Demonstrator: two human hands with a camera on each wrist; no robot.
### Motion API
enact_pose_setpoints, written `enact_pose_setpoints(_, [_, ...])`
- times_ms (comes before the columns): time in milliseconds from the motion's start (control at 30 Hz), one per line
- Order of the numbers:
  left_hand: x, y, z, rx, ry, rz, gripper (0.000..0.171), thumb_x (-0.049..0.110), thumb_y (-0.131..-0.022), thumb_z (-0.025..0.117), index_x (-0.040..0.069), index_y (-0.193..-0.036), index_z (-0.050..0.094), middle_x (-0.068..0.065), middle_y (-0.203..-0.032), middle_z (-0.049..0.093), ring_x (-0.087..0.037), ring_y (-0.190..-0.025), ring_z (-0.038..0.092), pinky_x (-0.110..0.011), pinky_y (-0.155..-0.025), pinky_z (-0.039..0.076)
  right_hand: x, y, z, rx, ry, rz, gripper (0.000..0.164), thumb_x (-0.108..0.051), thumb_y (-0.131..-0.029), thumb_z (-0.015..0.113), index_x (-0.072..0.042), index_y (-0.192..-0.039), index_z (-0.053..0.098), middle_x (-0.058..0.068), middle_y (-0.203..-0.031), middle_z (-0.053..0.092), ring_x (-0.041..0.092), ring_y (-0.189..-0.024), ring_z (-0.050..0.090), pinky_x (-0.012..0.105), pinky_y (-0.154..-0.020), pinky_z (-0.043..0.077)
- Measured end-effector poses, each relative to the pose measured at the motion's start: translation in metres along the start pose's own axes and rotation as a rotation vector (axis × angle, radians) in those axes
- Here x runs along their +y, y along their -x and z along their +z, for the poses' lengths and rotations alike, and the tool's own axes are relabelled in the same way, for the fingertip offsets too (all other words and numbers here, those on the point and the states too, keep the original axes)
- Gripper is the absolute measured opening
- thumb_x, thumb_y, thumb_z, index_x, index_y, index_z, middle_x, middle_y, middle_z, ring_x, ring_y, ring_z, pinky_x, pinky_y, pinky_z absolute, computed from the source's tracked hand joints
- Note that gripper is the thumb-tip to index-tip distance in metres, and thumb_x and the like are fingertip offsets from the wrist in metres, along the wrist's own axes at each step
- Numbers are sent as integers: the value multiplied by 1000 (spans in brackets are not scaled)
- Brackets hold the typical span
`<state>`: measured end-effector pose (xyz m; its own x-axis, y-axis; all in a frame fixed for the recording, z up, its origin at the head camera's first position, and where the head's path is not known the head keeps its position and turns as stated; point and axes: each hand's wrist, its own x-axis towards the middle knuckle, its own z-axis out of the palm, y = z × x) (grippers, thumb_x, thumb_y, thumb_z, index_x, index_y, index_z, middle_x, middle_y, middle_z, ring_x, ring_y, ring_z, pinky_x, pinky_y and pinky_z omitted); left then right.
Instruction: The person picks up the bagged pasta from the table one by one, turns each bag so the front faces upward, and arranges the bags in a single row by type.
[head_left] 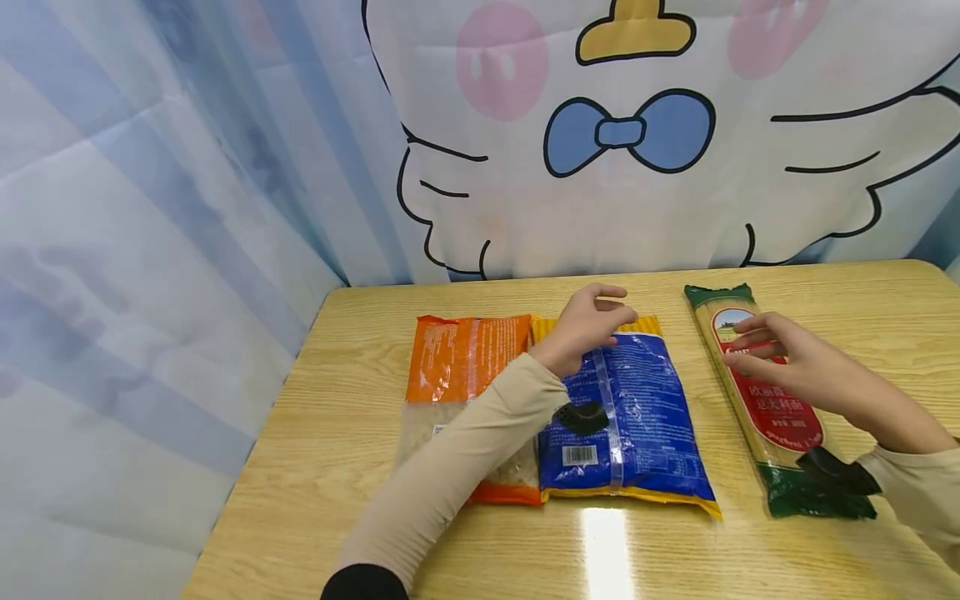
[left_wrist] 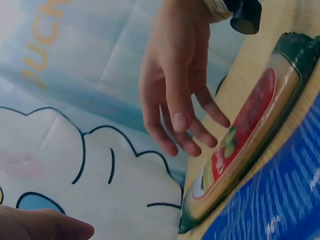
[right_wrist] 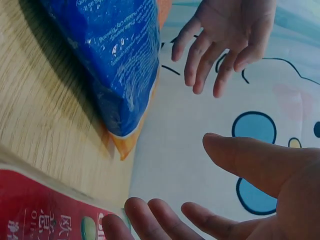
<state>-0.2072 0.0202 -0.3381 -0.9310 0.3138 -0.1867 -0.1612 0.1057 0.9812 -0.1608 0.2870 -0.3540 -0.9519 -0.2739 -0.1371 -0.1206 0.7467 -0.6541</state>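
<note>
Loosely spread, the left grip (head_left: 585, 328) and right grip (head_left: 806, 365) partly hide, respectively, the blue bag (head_left: 652, 408) and spaghetti packet (head_left: 780, 412) beneath. Below lies the wood-grain bench (head_left: 322, 433); beyond, a cartoon-printed curtain (head_left: 622, 217).

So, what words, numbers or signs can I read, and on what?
"意大利面": pasta packet, red label.
"欧": same label; rest of line and Latin lettering blurred.
"UCK": curtain; preceding letter unclear.
Too small or blurred: print on blue bag and orange bag.
</note>
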Motion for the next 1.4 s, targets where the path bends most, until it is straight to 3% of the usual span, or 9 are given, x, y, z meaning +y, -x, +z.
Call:
enact_pose_setpoints(200, [-5, 6, -26, 41, -31, -16, 45, 10, -95, 65, 7, -139, 52, -13, -126, 61, -35, -123, 58, -47, -99, 52, -7, -3, 5, -15, -35, -12, 59, -29, -103, 56, 10, -140, 33, 33, -131, 50, 50, -117, 55, 36, -80, 58])
enact_pose_setpoints(567, [-19, 13, -57, 133, -124, -124, 46, 14, -94, 66, 8, -138, 53, -15, -134, 58, -29, -115, 61, -44, -99, 53, -16, -9, 26, -97, -161, -17, 66, -27, -104, 55, 14, -144, 24, 39, -131, 49, 40, -106, 66, 39, -78, 61])
enact_pose_setpoints(733, [-26, 15, -64, 156, -160, -163, 47, 15, -94, 66, 8, -138, 51, -16, -135, 56, -29, -113, 60, -43, -99, 53, -16, -12, 35, -131, -206, -16, 67, -28, -103, 55, 14, -145, 23, 39, -132, 48, 39, -107, 66, 38, -79, 61])
enact_pose_setpoints(1000, [-29, 17, -70, 187, -295, -230, 53, 19, -93, 66, 7, -141, 47, -16, -134, 53, -29, -102, 58, -41, -98, 52, -19, -13, 44, -212, -295, 0, 71, -29, -103, 55, 14, -146, 18, 40, -134, 46, 34, -105, 67, 39, -79, 61])
enact_pose_setpoints(1100, [-29, 16, -70, 184, -328, -248, 55, 21, -93, 67, 6, -142, 46, -16, -133, 53, -27, -101, 58, -39, -96, 54, -19, -13, 47, -230, -281, 6, 72, -31, -103, 55, 14, -146, 19, 41, -133, 45, 34, -103, 68, 41, -79, 61])
enact_pose_setpoints(1400, [-30, 12, -67, 171, -297, -271, 58, 22, -95, 66, 1, -145, 45, -19, -140, 51, -25, -105, 61, -37, -86, 59, -20, -14, 54, -271, -275, 74, 77, -38, -102, 57, 13, -146, 20, 40, -135, 43, 38, -109, 64, 44, -80, 61])
